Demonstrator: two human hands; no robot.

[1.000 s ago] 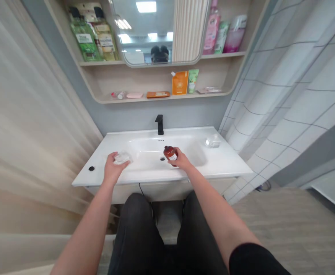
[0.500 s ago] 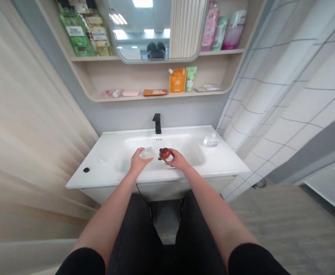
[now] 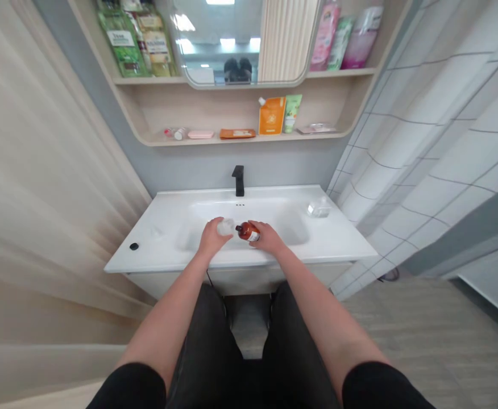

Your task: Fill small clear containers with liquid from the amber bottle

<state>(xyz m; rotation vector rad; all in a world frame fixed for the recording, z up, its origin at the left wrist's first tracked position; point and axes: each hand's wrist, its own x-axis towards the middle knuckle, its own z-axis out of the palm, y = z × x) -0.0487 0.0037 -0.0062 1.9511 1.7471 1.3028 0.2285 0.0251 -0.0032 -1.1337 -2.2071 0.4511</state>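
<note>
Mid-frame, above the white sink basin [image 3: 294,228], our left hand [image 3: 210,238] grips a clear container [image 3: 225,227] and our right hand [image 3: 268,238] a tilted, white-labelled amber bottle [image 3: 248,231]; we'd best hold both steady, neck close to container.

Brown bottle [image 3: 245,230]: label [image 3: 254,236] unreadably small; mirror [image 3: 219,42] cut off at top.

I face a grey wall [image 3: 300,162] at twelve o'clock, with a pale shelf [image 3: 215,108] and a mirror [image 3: 219,23] reflecting bright lights [image 3: 227,44]. A cream curtain [image 3: 40,199] hangs at my nine; a white, dark-gridded partition [image 3: 423,153] stands at three, greyish floor [image 3: 428,335] at four.
</note>
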